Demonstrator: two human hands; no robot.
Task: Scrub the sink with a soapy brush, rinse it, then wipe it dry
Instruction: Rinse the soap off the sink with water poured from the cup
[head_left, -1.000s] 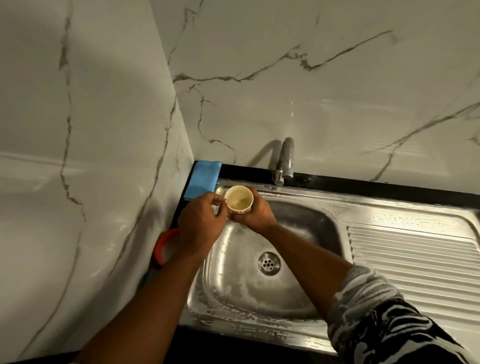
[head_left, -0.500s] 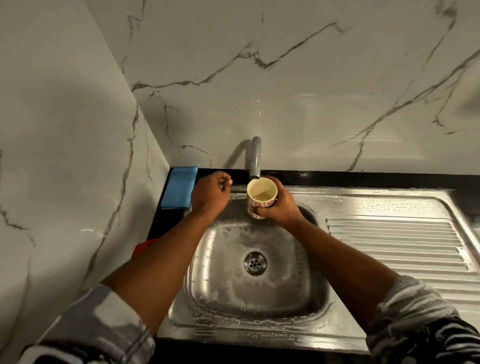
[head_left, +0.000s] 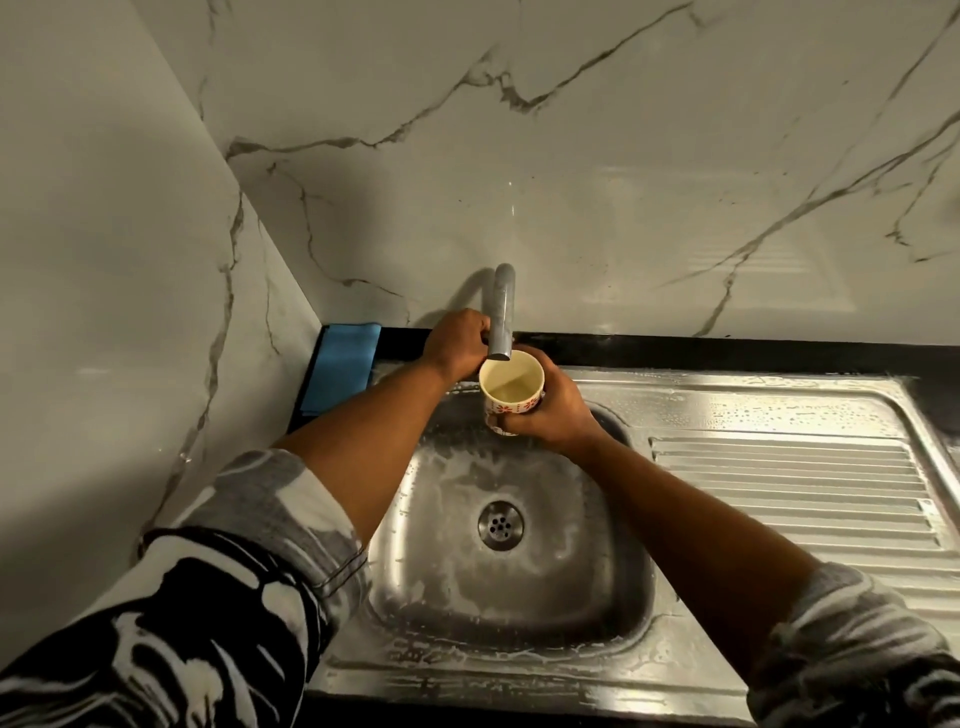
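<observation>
A steel sink (head_left: 613, 613) with soapy streaks on its walls lies below me, its drain (head_left: 501, 525) in the middle. My right hand (head_left: 550, 410) grips a cream cup (head_left: 511, 384) with red flower marks, held upright just under the spout of the grey tap (head_left: 502, 312). A little pale liquid lies in the cup. My left hand (head_left: 457, 343) is curled at the tap's base, left of the spout; what its fingers hold is hidden. No water stream is visible. No brush is in view.
A folded blue cloth (head_left: 343, 364) lies on the black counter strip at the back left corner. The ribbed draining board (head_left: 800, 499) stretches to the right, wet with droplets. Marble walls close in at the left and back.
My left hand left the cup and reached to the tap's base. My right hand carried the cup right and up, under the spout. My head shifted, and the red object at left went out of view.
</observation>
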